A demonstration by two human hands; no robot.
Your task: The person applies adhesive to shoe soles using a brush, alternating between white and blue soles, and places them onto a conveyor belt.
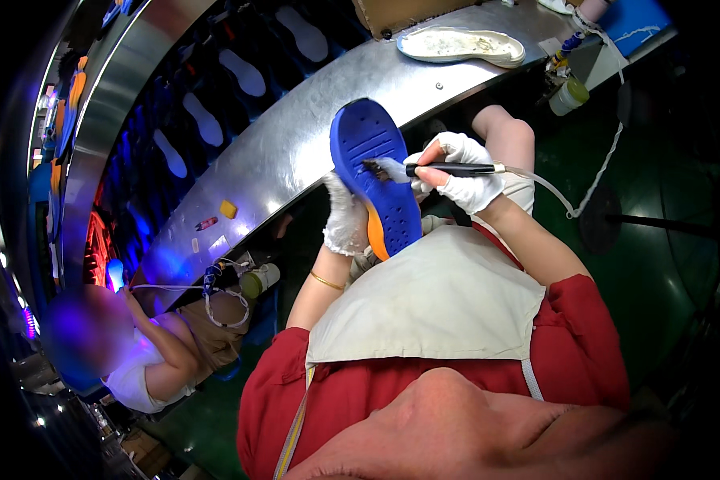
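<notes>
My left hand (346, 218), in a white glove, is closed on the edge of a blue shoe sole (366, 132) with an orange side, tilted up in front of my apron. The sole's inner face, with its small holes and grooves, is turned toward me. In my gloved right hand (470, 178) is a black-handled brush (456, 169), gripped pen-like with bare fingertips. Its pale, dark-tipped bristles touch the middle of the sole. From the handle's rear end a thin clear tube (548, 186) runs off to the right.
Beyond the sole runs a metal workbench (296, 136), bearing a whitish shoe sole (460, 46) and a small yellow block (229, 209). Pale insole-shaped pieces (242, 74) lie along a dark conveyor. A co-worker (164, 352) sits at left. Hoses and a greenish container (569, 97) hang at right.
</notes>
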